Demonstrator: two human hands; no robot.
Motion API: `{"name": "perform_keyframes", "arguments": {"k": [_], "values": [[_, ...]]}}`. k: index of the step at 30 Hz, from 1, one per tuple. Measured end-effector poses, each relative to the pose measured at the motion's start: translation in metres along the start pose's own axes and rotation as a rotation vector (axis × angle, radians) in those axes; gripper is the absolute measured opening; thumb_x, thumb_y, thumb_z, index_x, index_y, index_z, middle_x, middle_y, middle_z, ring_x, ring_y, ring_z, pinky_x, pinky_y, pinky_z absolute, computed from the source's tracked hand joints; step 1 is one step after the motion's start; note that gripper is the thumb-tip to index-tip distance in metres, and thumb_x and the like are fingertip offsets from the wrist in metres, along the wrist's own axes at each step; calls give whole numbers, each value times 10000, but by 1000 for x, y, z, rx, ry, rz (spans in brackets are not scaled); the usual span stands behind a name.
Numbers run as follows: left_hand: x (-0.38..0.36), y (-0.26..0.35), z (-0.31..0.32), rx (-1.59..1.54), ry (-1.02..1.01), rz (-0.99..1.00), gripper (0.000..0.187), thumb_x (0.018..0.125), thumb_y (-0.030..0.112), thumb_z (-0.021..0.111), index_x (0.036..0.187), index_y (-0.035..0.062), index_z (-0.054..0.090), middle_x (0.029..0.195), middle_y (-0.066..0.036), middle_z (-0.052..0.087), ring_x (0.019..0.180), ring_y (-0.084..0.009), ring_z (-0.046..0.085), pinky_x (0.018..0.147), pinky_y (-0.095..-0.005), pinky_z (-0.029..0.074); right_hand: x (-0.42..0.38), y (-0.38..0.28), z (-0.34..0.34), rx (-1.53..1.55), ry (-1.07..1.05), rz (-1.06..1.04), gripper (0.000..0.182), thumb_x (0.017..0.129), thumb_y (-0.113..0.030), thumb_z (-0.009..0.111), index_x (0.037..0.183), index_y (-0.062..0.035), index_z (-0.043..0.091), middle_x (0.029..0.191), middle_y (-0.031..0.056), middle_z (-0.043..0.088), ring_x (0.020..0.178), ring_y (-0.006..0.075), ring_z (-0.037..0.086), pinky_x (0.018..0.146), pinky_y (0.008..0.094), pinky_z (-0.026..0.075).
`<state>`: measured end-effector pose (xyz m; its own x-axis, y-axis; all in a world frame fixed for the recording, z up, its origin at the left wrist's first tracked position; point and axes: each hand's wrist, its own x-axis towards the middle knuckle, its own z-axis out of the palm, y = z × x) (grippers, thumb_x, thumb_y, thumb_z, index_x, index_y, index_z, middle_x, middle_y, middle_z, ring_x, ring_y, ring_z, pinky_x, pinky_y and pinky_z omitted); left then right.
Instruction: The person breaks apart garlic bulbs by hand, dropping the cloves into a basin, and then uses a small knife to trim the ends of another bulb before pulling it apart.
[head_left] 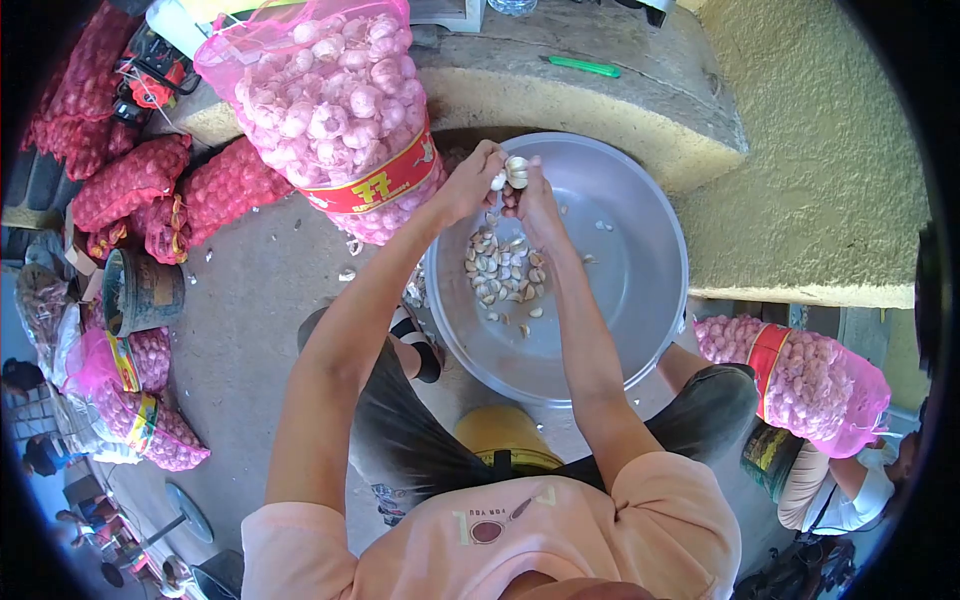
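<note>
Jointly, left hand (474,186), right hand (538,208): fingers clamped on white garlic bulb (516,171)
Round grey basin (625,275): beneath, I'd guess, catching pale cloves (503,268)

Garlic bulb (517,172): whitish, its cloves ridged and partly exposed, held raised at the fingertips of the right hand (537,205), with the left hand (475,185) just beside it. A small pale piece (498,182) shows at the left fingertips; whether it is joined to the bulb cannot be told. Loose cloves (503,270), white to tan-brown, lie heaped below the hands, toward the body; a few lie apart, right of the right hand. Basin (610,285): round, pale grey, beneath both hands.
</note>
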<state>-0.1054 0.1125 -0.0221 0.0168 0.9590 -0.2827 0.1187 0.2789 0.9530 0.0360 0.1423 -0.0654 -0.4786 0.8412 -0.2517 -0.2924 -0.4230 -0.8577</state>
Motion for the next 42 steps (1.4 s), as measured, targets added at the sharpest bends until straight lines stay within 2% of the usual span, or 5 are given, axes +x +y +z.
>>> {"name": "perform_keyframes", "arguments": {"k": [5,7,10,19,42], "values": [[-6,9,3,-196,-16,-45,394,937,401,512,1152,78,441,922,-55,555,789,-129,550,645,-309,509,-11,-10,-6,-487,16,-168,230,984,-238,454,1010,-15,499,841,73,553,619,119,531,551,275,459],[-16,20,8,-84,-15,-17,461,870,418,631,1135,73,478,974,-55,576,821,-114,550,645,-301,505,-15,-21,-8,-757,-32,-559,183,944,-160,529,1035,-5,498,789,81,565,641,144,556,562,303,464],[-10,18,7,-90,-126,74,388,901,440,584,1085,105,519,900,9,539,823,-65,529,654,-248,490,-20,-37,-9,-756,-40,-607,130,932,-124,545,986,-9,517,708,69,553,631,151,540,573,300,459],[-9,34,17,-211,34,155,256,908,383,589,991,141,575,798,54,545,703,-45,526,577,-212,470,-22,-37,-1,-283,116,-452,185,979,-177,485,985,-19,580,762,21,573,606,71,473,560,235,436],[-9,27,23,-139,-41,113,277,821,241,709,1004,92,563,833,21,578,712,-61,545,546,-229,468,-22,-23,-22,-608,235,-568,114,950,-107,496,924,-18,562,710,44,560,638,90,502,563,262,427]]}}
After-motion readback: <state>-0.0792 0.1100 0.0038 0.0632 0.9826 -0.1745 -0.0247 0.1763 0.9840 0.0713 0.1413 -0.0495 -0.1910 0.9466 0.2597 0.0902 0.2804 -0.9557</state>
